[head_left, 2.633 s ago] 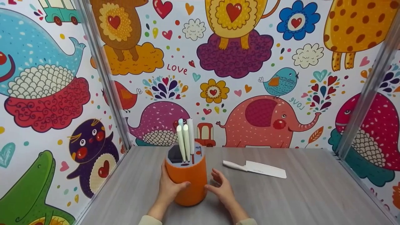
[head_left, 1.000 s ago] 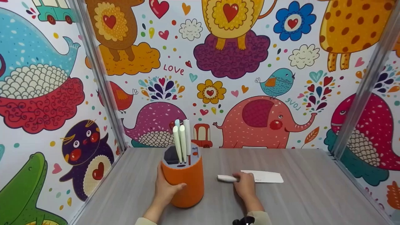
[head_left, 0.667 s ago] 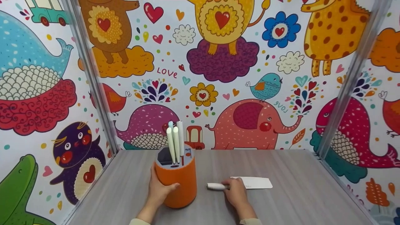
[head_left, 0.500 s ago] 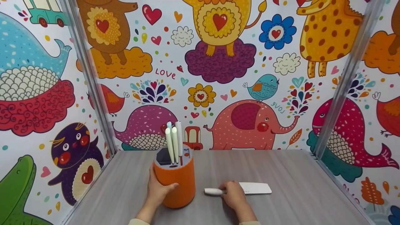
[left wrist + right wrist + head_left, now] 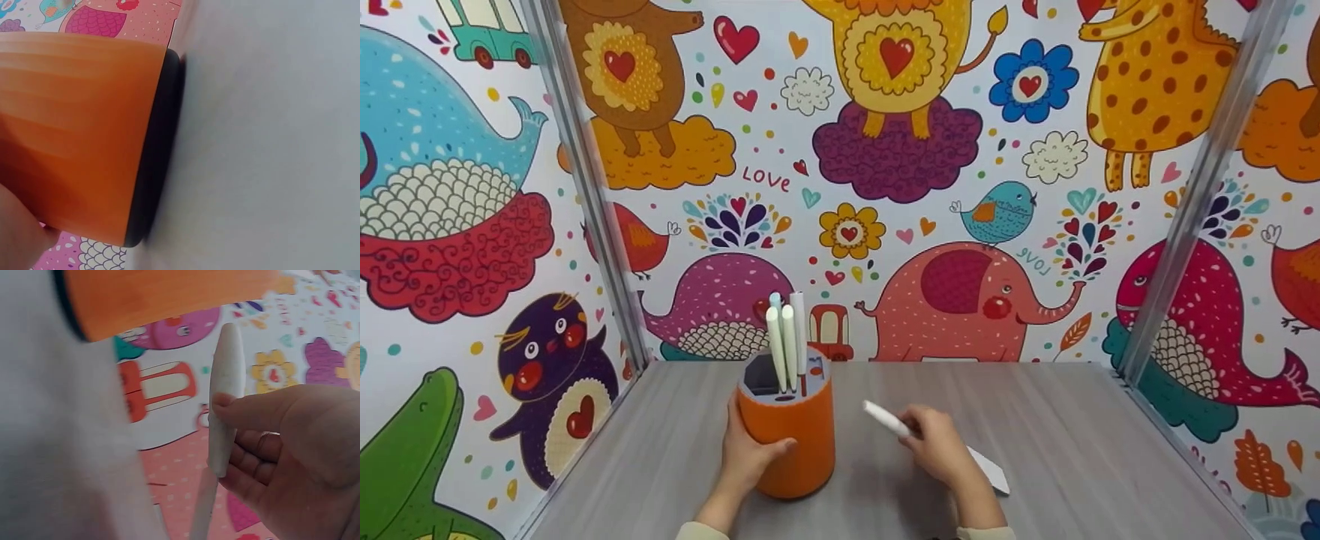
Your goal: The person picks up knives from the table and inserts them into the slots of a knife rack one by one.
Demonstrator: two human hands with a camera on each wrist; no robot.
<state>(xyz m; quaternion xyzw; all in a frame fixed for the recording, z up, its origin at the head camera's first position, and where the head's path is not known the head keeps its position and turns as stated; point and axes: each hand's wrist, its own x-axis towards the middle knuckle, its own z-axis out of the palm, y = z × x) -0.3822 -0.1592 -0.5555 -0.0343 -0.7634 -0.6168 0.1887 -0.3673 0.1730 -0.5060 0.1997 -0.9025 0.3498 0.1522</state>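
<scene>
An orange knife block (image 5: 799, 446) with a grey top stands upright on the table, several pale knife handles (image 5: 781, 352) rising from its slots. My left hand (image 5: 746, 454) is wrapped round the block's left side, thumb across the front. The left wrist view shows the block's black base (image 5: 157, 152) at the table surface. To the right, my right hand (image 5: 937, 442) grips a white cleaver (image 5: 883, 418) by its handle. The handle points up and left, towards the block; the blade slants down to the right, partly hidden behind my hand. In the right wrist view, my thumb presses on the handle (image 5: 228, 360).
The grey wood-look table (image 5: 1057, 420) runs back to a wall (image 5: 915, 217) printed with cartoon animals. Printed side panels, joined to it by metal posts (image 5: 1177, 217), stand at left and right.
My right hand left the block's side, took hold of the cleaver lying on the table and drew it nearer. The handle has now swung upward, blade end down. My left hand stayed on the block.
</scene>
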